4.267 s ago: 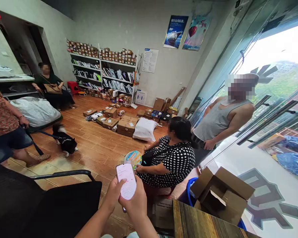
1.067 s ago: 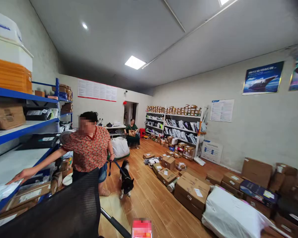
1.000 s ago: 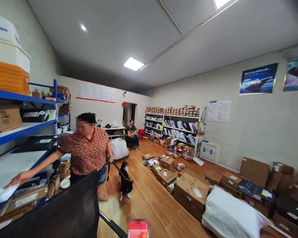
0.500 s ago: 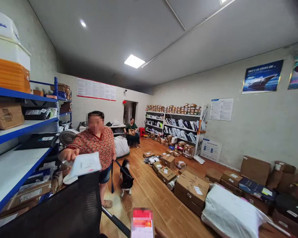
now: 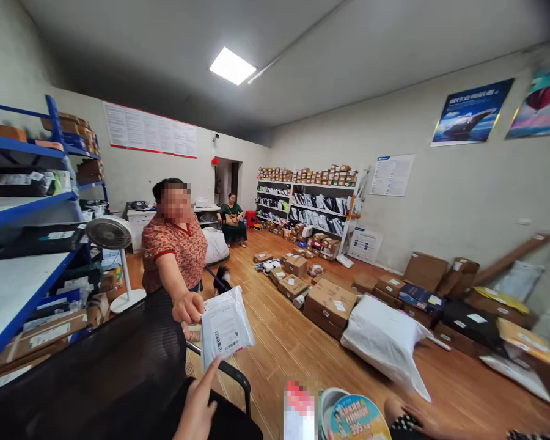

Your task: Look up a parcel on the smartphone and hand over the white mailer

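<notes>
As another person's hand (image 5: pixel 187 307) holds out a white parcel (image 5: pixel 224 327) hanging lengthwise, the left hand (image 5: pixel 197 406) reaches up from just below, fingers (image 5: pixel 209 374) loosely spread; right hand unseen.

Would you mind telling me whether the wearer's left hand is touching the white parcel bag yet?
Cannot tell. In the head view the left hand's raised fingertip meets the white parcel bag's lower edge, but real contact or mere overlap is unclear.

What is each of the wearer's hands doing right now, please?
Left hand: open, a finger reaching up toward the white parcel, not clearly touching it.
Right hand: out of view; a phone shows at the bottom edge.
</notes>
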`<state>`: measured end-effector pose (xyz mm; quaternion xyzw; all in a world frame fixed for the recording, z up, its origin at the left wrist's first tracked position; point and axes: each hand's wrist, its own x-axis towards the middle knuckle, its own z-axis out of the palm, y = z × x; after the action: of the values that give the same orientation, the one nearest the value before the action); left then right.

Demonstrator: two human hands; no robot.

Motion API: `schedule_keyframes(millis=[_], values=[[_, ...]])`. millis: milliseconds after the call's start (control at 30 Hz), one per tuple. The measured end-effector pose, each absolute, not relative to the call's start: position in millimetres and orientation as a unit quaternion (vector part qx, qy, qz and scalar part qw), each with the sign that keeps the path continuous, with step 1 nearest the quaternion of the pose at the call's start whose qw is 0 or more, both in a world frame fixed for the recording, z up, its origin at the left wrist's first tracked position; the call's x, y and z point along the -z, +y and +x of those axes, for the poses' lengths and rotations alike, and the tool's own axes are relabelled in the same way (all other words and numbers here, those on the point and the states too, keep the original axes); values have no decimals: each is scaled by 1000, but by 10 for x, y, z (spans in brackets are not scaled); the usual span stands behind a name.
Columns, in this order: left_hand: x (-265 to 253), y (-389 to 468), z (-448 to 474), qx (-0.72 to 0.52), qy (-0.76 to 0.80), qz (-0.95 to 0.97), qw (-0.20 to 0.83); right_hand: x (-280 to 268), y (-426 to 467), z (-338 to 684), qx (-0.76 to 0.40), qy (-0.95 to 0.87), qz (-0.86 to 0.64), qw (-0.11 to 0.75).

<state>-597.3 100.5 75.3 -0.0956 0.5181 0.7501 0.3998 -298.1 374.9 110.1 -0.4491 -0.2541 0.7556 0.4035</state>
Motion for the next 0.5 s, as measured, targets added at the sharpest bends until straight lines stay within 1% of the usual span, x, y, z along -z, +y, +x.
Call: schedule_keyframes(millis=[67, 133, 267, 333, 400, 467, 500], values=[[-728, 1252, -5996, -742, 505, -131, 420, -1013, 3703, -2984, -766, -241, -444, 398], [-715, 1503, -5942, -759, 484, -120, 419, -872, 3487, -3085, -777, -241, -435, 386], [-714, 1733, -5707, -822, 446, -80, 346, -601, 2942, -3309, -801, -239, -421, 352], [-679, 1623, -5548, -838, 438, -64, 319, -542, 2683, -3337, -810, -234, -417, 340], [-603, 1362, -5400, -837, 442, -54, 319, -569, 2411, -3318, -819, -228, -409, 332], [-510, 1000, -5328, -806, 475, -37, 352, -690, 2140, -3299, -837, -220, -381, 325], [-473, 811, -5340, -759, 533, -3, 374, -775, 2020, -3300, -861, -213, -342, 312]])
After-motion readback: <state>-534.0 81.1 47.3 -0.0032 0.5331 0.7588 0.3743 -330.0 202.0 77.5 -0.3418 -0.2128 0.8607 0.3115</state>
